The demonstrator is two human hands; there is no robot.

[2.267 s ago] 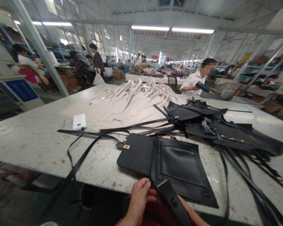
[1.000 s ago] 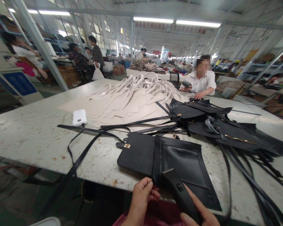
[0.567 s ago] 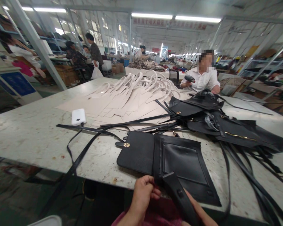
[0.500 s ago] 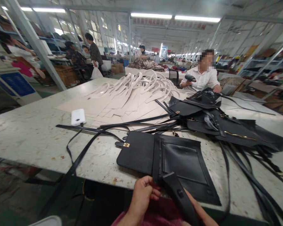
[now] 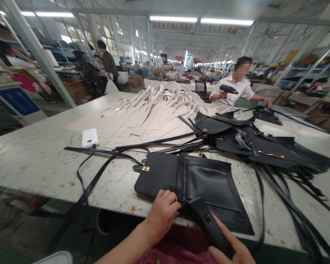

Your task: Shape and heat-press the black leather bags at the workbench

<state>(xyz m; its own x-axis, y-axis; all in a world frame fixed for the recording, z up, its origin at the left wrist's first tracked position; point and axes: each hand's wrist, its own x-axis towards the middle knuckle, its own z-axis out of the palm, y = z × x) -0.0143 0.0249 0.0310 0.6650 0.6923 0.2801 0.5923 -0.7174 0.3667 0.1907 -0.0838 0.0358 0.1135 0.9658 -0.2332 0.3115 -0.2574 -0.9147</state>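
Note:
An unfolded black leather-look bag [image 5: 210, 183] lies near the table's front edge, its flap [image 5: 156, 172] with a small gold clasp spread out to the left. My left hand [image 5: 165, 209] is closed, knuckles up, at the bag's near edge where flap and body meet. Its fingertips are partly hidden. In my right hand [image 5: 232, 242] is a black hand-held tool [image 5: 206, 216] with a blunt, wide head and a switch on its body. The tool's head is over the bag's near edge, just right of my left hand.
More black bags [image 5: 253, 141] with long straps lie to the right. Beige pieces with loop handles [image 5: 154, 113] are heaped behind. A white power bank [image 5: 90, 138] with a cable is at left. Across the table [image 5: 38, 157], a co-worker [image 5: 233, 88] holds a dark gun-shaped tool [image 5: 228, 89].
My left hand has moved up onto the bag's edge and turned knuckles up. The right hand with the tool stays nearly in place. The co-worker has reached farther right, shifting a black piece.

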